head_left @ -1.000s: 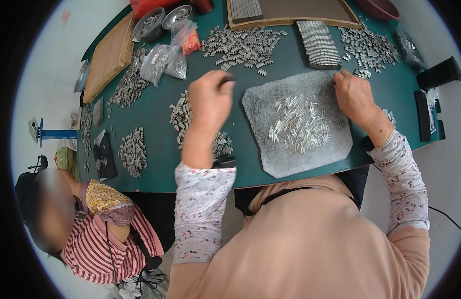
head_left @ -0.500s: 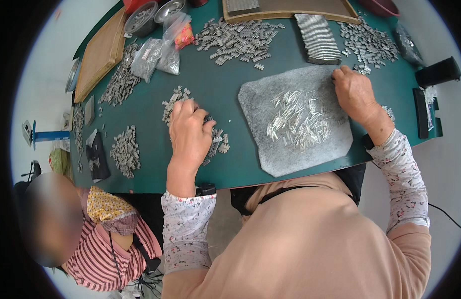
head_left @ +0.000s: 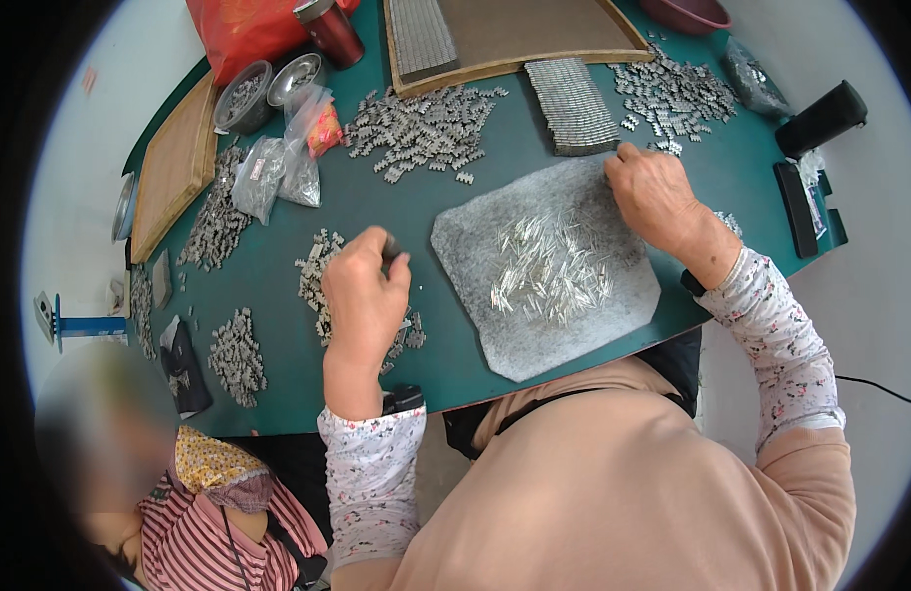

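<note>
Grey felt pad (head_left: pixel 544 286) is lying on the green table (head_left: pixel 475 128), carrying a scatter of thin bright pins (head_left: pixel 549 271) near its centre. The left hand (head_left: pixel 362 300) is hovering over a small pile of metal parts (head_left: pixel 322 281), thumb and forefinger closed on a small dark part (head_left: pixel 390 248); the exact piece is too small to identify. The right hand (head_left: pixel 657 197) is resting at the pad's 1 o'clock corner, fingers curled down onto the felt; whether it is pinching anything cannot be told.

Handling, as judged: the pins are looking light, stiff, smooth and prone to rolling or slipping. A fingertip pinch at mid-length is the likely best hold; the felt is probably keeping them from sliding.

Position: the pins are lying at about 3 o'clock from the left hand, near but apart, and at about 7 o'clock from the right hand, just beside it. The pile is sitting directly beneath and at 9 o'clock of the left hand. Further heaps of parts (head_left: pixel 421 128) are lying at 12 o'clock, well apart.
</note>
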The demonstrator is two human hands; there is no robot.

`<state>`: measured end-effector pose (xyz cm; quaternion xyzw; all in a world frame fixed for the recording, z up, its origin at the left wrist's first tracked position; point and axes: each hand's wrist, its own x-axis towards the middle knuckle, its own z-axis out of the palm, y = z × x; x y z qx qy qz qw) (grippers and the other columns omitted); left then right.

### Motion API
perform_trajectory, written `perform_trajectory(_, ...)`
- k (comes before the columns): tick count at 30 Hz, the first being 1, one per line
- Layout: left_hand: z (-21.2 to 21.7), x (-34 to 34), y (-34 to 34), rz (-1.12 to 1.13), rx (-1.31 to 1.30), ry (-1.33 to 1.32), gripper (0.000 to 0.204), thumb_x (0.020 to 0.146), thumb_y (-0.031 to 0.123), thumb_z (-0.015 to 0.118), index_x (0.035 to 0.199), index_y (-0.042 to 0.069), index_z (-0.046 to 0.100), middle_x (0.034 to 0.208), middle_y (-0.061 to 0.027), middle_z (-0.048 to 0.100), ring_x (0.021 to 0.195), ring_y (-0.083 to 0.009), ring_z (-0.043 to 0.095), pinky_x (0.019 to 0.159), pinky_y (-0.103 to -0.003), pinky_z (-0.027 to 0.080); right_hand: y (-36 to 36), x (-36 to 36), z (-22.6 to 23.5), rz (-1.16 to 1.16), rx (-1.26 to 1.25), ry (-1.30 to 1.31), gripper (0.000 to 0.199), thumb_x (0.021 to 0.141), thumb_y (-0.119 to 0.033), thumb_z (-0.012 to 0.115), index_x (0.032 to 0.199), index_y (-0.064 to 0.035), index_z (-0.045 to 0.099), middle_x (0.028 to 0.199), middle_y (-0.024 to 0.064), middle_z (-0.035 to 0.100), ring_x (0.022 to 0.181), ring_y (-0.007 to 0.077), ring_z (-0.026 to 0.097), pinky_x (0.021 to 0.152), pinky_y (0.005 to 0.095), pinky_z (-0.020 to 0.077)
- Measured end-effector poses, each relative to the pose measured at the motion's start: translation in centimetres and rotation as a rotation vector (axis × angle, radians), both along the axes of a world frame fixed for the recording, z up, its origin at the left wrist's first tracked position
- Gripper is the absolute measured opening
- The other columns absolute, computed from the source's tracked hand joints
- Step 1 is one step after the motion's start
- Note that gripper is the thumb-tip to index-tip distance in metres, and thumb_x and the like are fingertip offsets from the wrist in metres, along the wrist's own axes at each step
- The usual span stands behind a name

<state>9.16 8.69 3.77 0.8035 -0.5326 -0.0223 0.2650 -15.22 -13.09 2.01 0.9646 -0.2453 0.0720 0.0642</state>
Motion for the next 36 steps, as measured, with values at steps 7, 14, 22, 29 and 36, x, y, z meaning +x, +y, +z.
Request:
perform_trajectory(7,-0.9,0.3,-4.8,-0.051,-0.45,1.148,0.008,0.085,0.001,0.064,0.089,-0.003,0.058,0.084,-0.0163,0.068,0.069,-0.0225,0.069,0.06,-0.028,0.056,2.8,6.7,2.7,0.17,0.179,-0.114,0.016,0.071,-0.003,0.063,0.086,-0.0032,0.063,0.085,0.0122,0.062,0.077,0.0289,0.065,0.068,0.0379,0.0531)
perform_trajectory(14,-4.1,0.4,-5.8,0.038,-0.498,1.454,0.009,0.09,0.004,0.061,0.094,-0.004,0.061,0.084,-0.0144,0.068,0.07,-0.0225,0.068,0.061,-0.028,0.056,1.8,13.4,-0.7,0.262,0.201,-0.051,0.017,0.077,-0.01,0.062,0.091,-0.0021,0.066,0.093,0.0148,0.065,0.088,0.0304,0.066,0.076,0.0388,0.0522)
perform_trajectory(22,-3.3,0.6,-5.7,0.062,-0.552,1.529,0.011,0.092,0.005,0.056,0.095,-0.005,0.06,0.083,-0.0146,0.066,0.07,-0.0248,0.069,0.062,-0.03,0.056,1.8,15.3,-0.1,0.21,0.294,0.079,0.019,0.074,-0.008,0.064,0.092,-0.0002,0.064,0.094,0.0167,0.065,0.088,0.0311,0.067,0.077,0.04,0.0527)
perform_trajectory(29,-3.7,0.4,-5.7,0.049,-0.564,1.407,0.009,0.086,-0.002,0.063,0.094,-0.005,0.061,0.084,-0.0128,0.067,0.071,-0.0217,0.069,0.061,-0.027,0.055,1.2,11.6,0.0,0.617,0.23,-0.156,0.016,0.073,-0.005,0.063,0.088,-0.0003,0.06,0.085,0.0131,0.061,0.08,0.0321,0.063,0.073,0.0396,0.0523)
perform_trajectory(36,-4.1,0.5,-5.6,0.09,-0.532,1.352,0.017,0.086,0.002,0.066,0.102,-0.004,0.064,0.084,-0.0087,0.067,0.065,-0.0124,0.063,0.057,-0.023,0.049,2.1,9.9,0.5,0.345,0.379,-0.226,0.011,0.075,-0.009,0.066,0.084,-0.0037,0.061,0.087,0.0113,0.06,0.084,0.0324,0.062,0.074,0.0389,0.0521)
